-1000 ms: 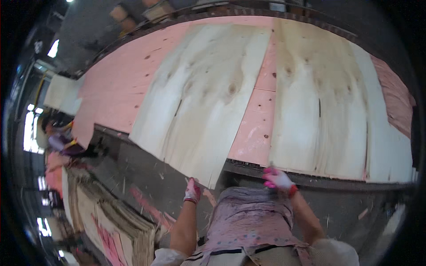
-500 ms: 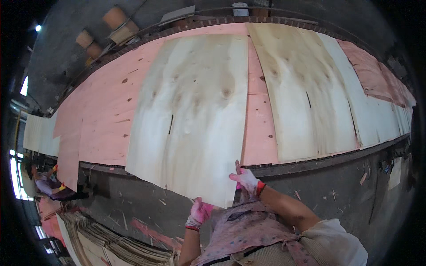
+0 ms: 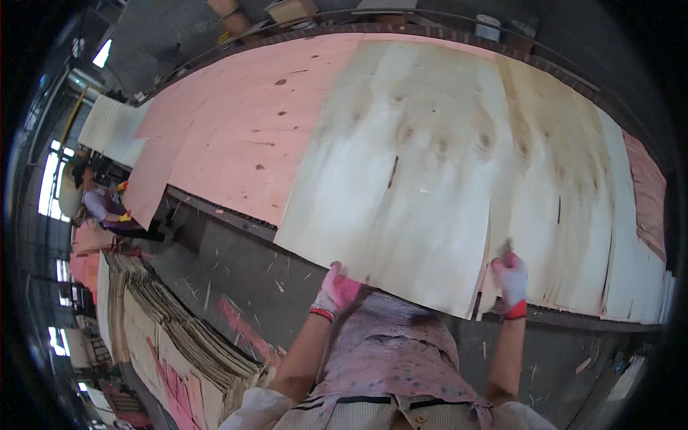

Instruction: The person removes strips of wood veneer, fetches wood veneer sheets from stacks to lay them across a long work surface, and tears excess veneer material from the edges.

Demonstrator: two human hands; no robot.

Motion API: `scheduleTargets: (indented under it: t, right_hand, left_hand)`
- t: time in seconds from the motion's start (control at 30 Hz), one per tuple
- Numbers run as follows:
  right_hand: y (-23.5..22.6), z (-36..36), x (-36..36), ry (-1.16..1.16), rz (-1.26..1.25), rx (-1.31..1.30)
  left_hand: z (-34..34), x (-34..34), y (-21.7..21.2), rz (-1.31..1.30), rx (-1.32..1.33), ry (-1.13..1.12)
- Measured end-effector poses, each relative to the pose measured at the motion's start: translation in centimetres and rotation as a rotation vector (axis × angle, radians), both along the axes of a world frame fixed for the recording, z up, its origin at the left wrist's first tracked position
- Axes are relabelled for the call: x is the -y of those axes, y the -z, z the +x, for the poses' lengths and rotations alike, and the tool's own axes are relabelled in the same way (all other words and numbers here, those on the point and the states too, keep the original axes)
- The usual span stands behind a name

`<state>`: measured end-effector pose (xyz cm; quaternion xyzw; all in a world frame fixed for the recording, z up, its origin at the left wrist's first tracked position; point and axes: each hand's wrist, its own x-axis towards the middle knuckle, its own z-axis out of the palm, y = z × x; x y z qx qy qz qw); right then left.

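A large pale wood veneer sheet (image 3: 401, 208) with brown knots and a dark slit lies over the long bench, its near edge hanging toward me. My left hand (image 3: 337, 290), in a white and pink glove, pinches that near edge by its left part. At the sheet's near right corner, my gloved right hand (image 3: 510, 279) is closed, with something small and dark at its fingertips that I cannot make out. Beside it hangs a narrow strip of veneer (image 3: 490, 292). A second pale veneer sheet (image 3: 566, 193) lies to the right, meeting or overlapping the first.
Pink veneer (image 3: 229, 136) covers the bench's left part. A co-worker (image 3: 104, 204) at the far left holds a pink sheet's end. A veneer stack (image 3: 179, 330) stands low at left. Scraps (image 3: 240, 322) litter the floor. Behind the bench are a white bucket (image 3: 488, 29) and boxes (image 3: 290, 10).
The first sheet has shifted right, covering the pink gap beside the second sheet. My right hand has moved right, away from the left hand. The whole view has turned somewhat left.
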<state>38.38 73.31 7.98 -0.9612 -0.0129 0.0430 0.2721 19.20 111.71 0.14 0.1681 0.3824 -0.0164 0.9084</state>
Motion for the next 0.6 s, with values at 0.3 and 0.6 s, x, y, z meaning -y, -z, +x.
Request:
scheduleTargets:
  t: [0.3,0.6]
  right_hand:
    - [-1.6,-3.9,-3.3,0.366,0.982,-0.496]
    - [-2.7,-10.4,-18.2,0.132,0.813,-0.797]
  left_hand:
    - [-2.9,-8.9,1.7,-0.096,0.129,0.164]
    - [-1.6,-29.8,-16.1,0.942,0.354,0.063]
